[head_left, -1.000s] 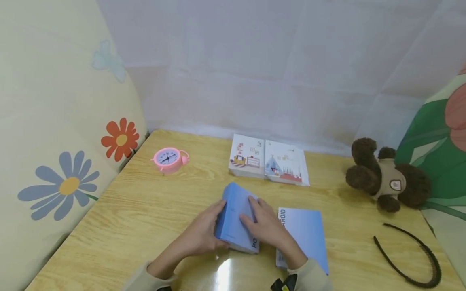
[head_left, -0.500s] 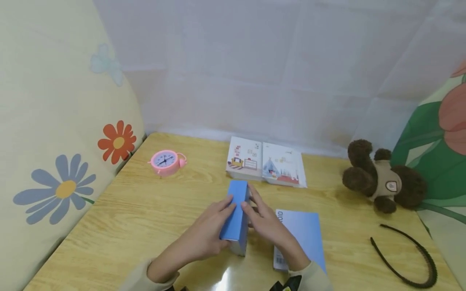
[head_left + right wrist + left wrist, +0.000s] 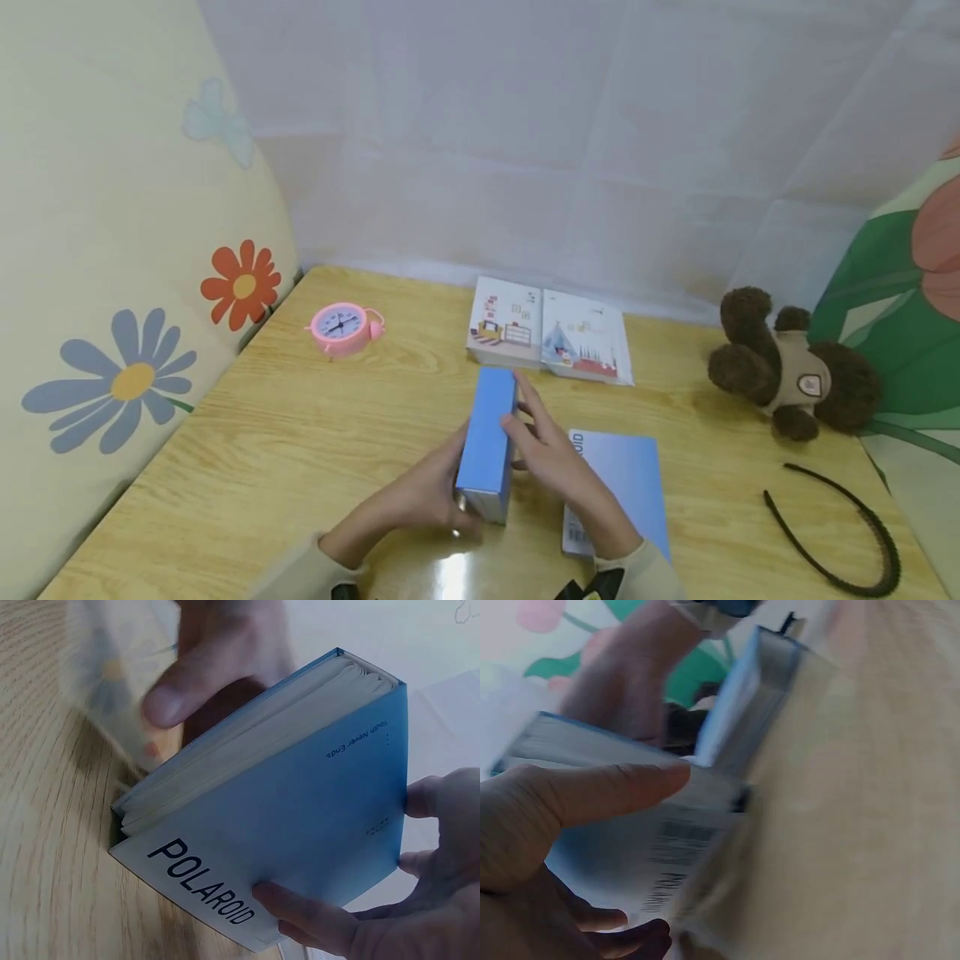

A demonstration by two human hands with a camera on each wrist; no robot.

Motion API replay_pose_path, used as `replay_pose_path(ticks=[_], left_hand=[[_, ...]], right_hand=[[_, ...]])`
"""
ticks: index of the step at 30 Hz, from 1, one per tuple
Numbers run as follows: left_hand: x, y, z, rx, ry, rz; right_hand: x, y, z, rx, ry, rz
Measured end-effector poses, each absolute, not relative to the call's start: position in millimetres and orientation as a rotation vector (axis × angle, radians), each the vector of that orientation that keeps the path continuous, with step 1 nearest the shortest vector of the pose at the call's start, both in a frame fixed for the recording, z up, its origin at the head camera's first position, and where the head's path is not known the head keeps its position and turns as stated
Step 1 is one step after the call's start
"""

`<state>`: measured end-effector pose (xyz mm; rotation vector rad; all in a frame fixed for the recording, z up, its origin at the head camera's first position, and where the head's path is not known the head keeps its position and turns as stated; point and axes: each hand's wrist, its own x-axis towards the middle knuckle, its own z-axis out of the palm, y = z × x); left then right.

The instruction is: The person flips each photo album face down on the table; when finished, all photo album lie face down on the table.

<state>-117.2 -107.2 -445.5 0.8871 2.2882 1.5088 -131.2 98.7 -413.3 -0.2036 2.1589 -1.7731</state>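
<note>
A thick blue photo album [image 3: 487, 433] lettered POLAROID stands on edge on the table, its spine facing up. My right hand [image 3: 551, 458] grips it from the right, thumb at the spine's edge and fingers against the lettered cover [image 3: 300, 802]. Along the other side lies my left hand [image 3: 427, 487], its thumb blurred and apart from the near end. In the left wrist view, the left thumb [image 3: 622, 791] overlaps the album's page edge, with the other fingers below. A second blue album [image 3: 630, 483] lies flat beneath my right forearm.
Two white illustrated albums [image 3: 506, 321] lie side by side at the back. A pink alarm clock [image 3: 341, 327] sits at the back left. On the right are a brown plush toy [image 3: 795, 367] in a beige shirt and a black headband [image 3: 885, 542].
The album has turned from tilted, cover showing, to upright with its spine up. My left fingers have slid off the spine to its left side, and the left thumb has moved off the near end.
</note>
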Motion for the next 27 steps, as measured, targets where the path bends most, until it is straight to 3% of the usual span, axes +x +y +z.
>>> replay_pose_path(ticks=[5, 11, 20, 27], left_hand=[[-114, -98, -459, 0.998, 2.284, 1.528], [-110, -99, -449, 0.914, 2.412, 1.424], [-104, -99, -441, 0.792, 2.589, 1.202], [-100, -102, -440, 0.796, 2.714, 0.995]], right_hand=[[-133, 106, -416, -0.195, 1.958, -1.919], [-128, 121, -414, -0.181, 1.991, -1.968], [-115, 128, -408, -0.074, 2.508, -1.466], [-110, 127, -421, -0.148, 2.576, -1.188]])
